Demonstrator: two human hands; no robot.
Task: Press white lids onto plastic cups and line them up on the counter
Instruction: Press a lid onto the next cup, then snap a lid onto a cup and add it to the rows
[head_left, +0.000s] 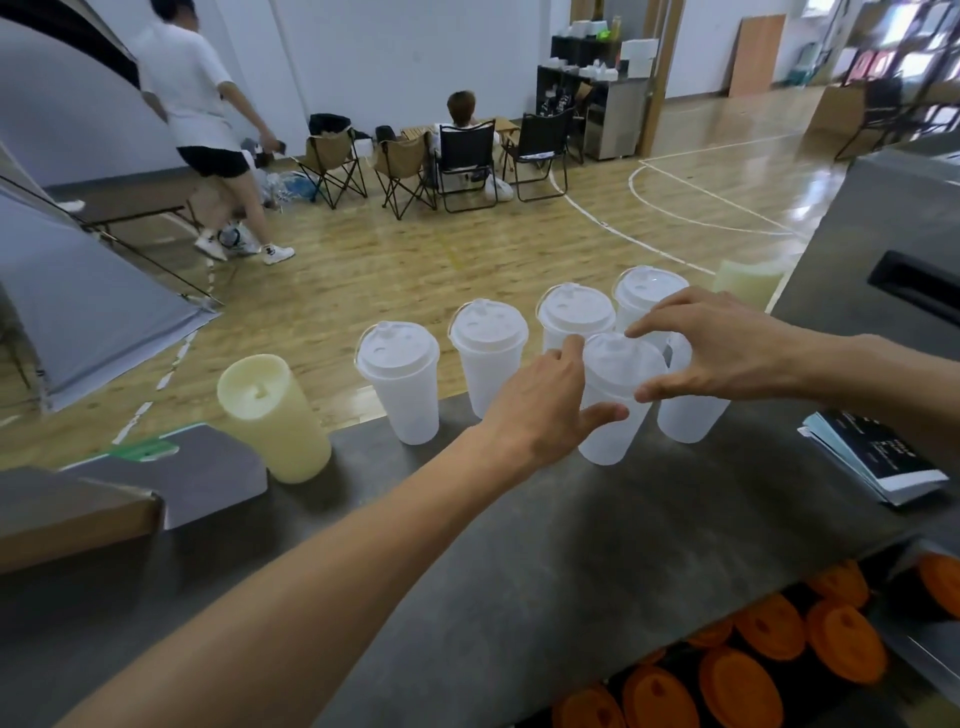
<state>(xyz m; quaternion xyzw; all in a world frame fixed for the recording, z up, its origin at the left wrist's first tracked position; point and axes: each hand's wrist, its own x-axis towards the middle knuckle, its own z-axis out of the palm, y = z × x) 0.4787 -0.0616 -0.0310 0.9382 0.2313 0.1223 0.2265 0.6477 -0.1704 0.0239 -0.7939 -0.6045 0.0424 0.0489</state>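
A translucent plastic cup (613, 421) stands upright on the grey surface (597, 545), a little nearer than the row behind it, with a white lid (621, 358) on its rim. Both hands work at this lid: the left hand (540, 410) comes in from the near left, its fingers curled round the lid's left edge and its thumb against the cup wall below the rim, while the right hand (727, 353) reaches from the right, forefinger arched over the far edge and thumb at the near right edge. Just behind, along the far edge of the surface, four lidded cups (400, 374) stand in a line running left to right. An unlidded cup (691, 410) stands just right of the held one, partly hidden by the right hand. A pale yellow cylinder (275, 415) stands at the far left, booklets (878, 457) lie at the right, and orange lids (743, 670) sit below the near edge.
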